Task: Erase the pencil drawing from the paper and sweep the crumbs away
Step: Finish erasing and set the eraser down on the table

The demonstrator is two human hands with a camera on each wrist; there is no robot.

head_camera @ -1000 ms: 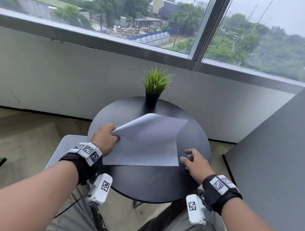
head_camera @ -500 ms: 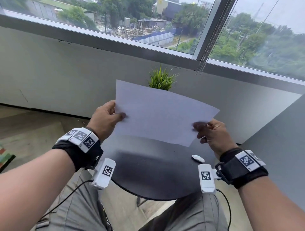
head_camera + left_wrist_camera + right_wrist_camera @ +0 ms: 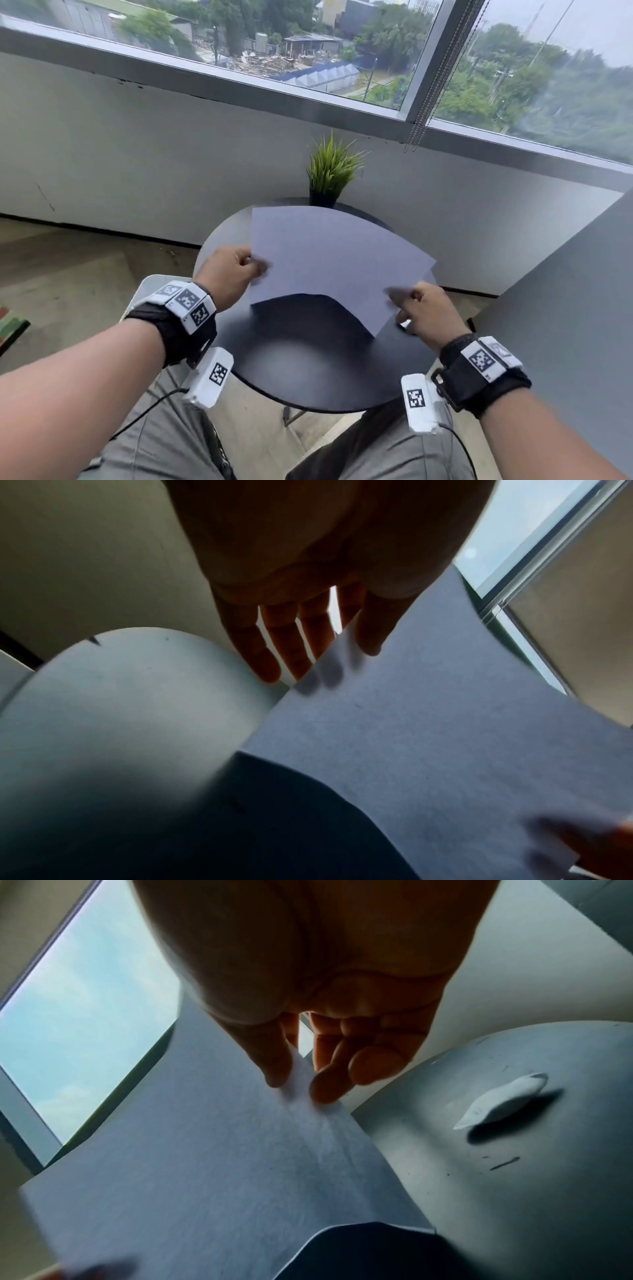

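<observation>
Plain white paper sheet (image 3: 329, 263) held above the round black table (image 3: 308, 370) at frame centre, bowed, pinched at its left edge by the left hand (image 3: 227, 275) and at its lower right corner by the right hand (image 3: 423, 315). Small white oval eraser (image 3: 503, 1099) lying on the tabletop beside the right hand. Green potted plant (image 3: 330, 171) at the table's far edge.

The paper (image 3: 329, 260) is held above the middle of the table (image 3: 308, 370), the left hand (image 3: 226, 274) at its left edge and the right hand (image 3: 423, 313) at its right. An eraser (image 3: 503, 1099) lies on the table near the right edge. A potted plant (image 3: 330, 171) stands at the far edge.
</observation>
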